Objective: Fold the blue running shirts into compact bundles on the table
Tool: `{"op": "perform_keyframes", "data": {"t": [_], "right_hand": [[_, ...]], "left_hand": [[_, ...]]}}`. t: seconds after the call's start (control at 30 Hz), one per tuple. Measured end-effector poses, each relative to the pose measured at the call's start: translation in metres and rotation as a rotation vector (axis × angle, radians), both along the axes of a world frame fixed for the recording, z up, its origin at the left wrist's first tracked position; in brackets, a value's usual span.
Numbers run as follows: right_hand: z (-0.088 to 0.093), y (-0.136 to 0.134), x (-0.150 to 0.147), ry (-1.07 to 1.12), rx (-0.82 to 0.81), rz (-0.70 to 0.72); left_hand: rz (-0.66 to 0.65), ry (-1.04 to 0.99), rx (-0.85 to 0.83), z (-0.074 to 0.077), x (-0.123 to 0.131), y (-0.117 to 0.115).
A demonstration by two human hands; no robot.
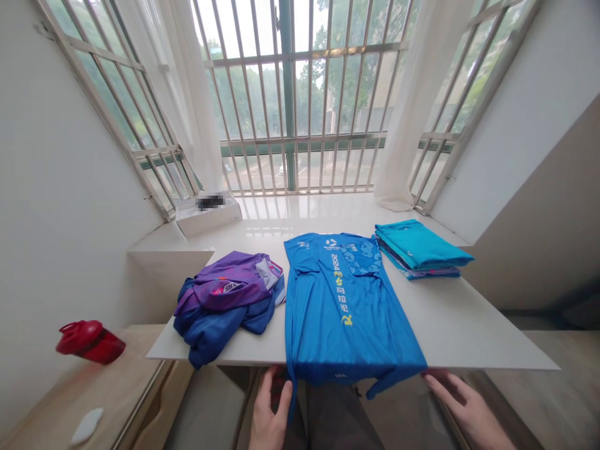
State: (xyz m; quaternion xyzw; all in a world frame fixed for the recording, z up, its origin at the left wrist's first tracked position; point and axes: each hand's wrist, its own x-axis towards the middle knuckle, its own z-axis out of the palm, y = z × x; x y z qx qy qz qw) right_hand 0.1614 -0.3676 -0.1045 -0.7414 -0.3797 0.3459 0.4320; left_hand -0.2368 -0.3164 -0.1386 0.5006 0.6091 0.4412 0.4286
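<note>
A blue T-shirt (340, 306) with yellow lettering lies flat along the white table (459, 325), its hem hanging over the near edge. My left hand (270, 412) is under the hem's left corner, fingers curled up and touching the cloth. My right hand (462, 403) is at the hem's right corner, fingers stretched toward the cloth. A loose heap of purple and dark blue clothes (228, 300) lies to the left of the shirt. A neat stack of folded teal shirts (419, 249) sits at the right rear.
A white box (209, 214) rests on the window ledge behind the table, in front of a barred window with sheer curtains. A red bottle (89, 341) lies on its side on a low wooden surface at left, near a small white object (87, 425).
</note>
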Motion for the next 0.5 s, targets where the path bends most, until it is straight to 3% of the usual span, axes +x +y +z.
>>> {"op": "perform_keyframes", "data": {"t": [0.17,0.3,0.4,0.5], "right_hand": [[-0.011,-0.008,-0.022,0.135,0.123,0.032],[-0.008,-0.002,-0.04,0.183,0.145,0.071],[-0.007,0.001,-0.04,0.191,0.145,0.073],[-0.015,-0.002,-0.035,0.165,0.168,-0.021]], "left_hand": [[-0.17,-0.02,-0.001,0.02,0.0,0.005],[-0.271,-0.044,0.023,0.034,0.002,0.011],[-0.262,-0.089,0.048,0.034,0.001,0.01],[-0.174,-0.066,0.067,0.031,-0.002,0.003]]}}
